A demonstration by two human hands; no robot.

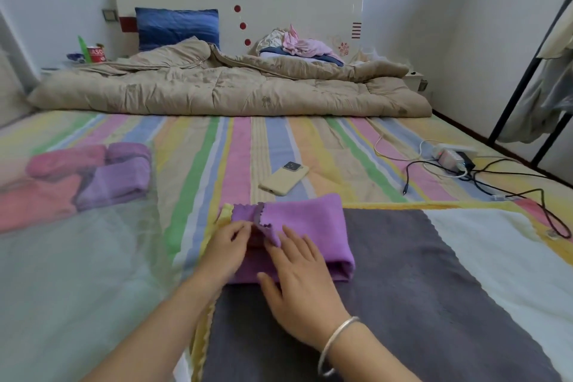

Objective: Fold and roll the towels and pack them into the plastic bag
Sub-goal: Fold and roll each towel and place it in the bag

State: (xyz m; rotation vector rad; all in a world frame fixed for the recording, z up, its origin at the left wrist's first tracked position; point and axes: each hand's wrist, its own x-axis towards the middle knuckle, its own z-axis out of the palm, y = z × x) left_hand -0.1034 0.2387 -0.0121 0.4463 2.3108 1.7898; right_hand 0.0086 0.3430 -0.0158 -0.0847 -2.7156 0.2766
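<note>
Purple towel (313, 223) half rolled atop grey towel (403, 288); left hand (226, 246) pinches its corner, right hand (299, 285) presses flat. Plastic bag (77, 257) at left holds rolled towels (117, 177); grey towel, yellow towel (198, 338) not yet rolled.

Bare striped sheet (198, 164) between purple towel (313, 220) and plastic bag (77, 273), phone (283, 178) lying just beyond towel, cables (474, 178) and power strip (449, 156) across right side, quilt (229, 87) along far edge.

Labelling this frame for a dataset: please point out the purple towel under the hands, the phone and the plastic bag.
purple towel (313, 223): head view, its flat top layer.
phone (283, 179): head view, middle of its cream back.
plastic bag (86, 257): head view, bare clear film below the rolls.
</note>
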